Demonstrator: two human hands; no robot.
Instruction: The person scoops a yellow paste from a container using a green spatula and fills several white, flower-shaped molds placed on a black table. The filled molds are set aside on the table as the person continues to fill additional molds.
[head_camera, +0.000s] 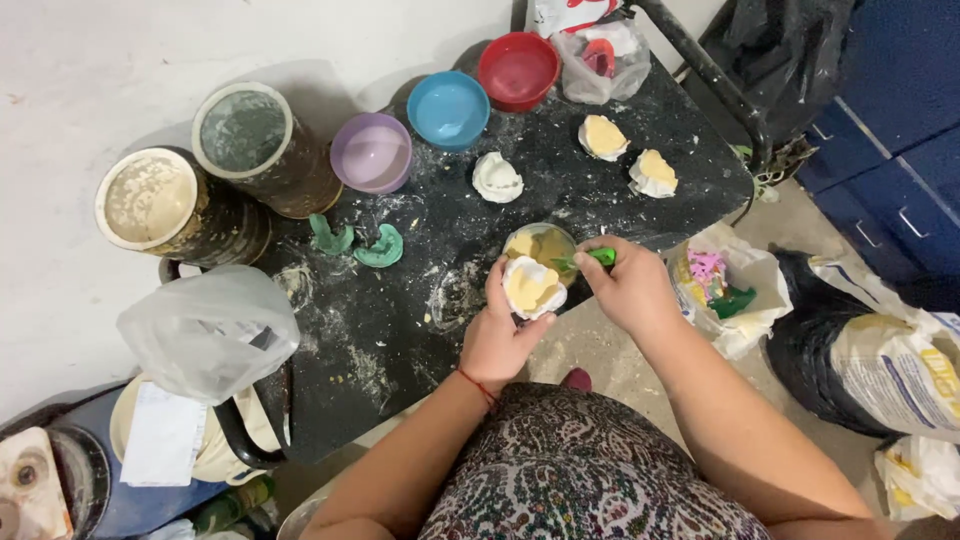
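Left hand (497, 335) grip closed around a white mould (532, 287) with yellow filling, held just over the near edge of the black desk (400, 330). Right hand (630, 290) pinches a small green tool (590, 258), tip at the mould's top rim. Glass jar (541, 243) of yellow mix sits touching behind the mould.

As I read it: filling or smoothing. I'd keep the mould level, work with short strokes and brace my wrist on the desk edge.

Around: three more filled white moulds (604, 137), green shapes (380, 247), purple (371, 152), blue (448, 109) and red bowls (517, 70), two big tubs (150, 200) far left. The jar crowds the tool hand; spilled powder makes the surface slippery.
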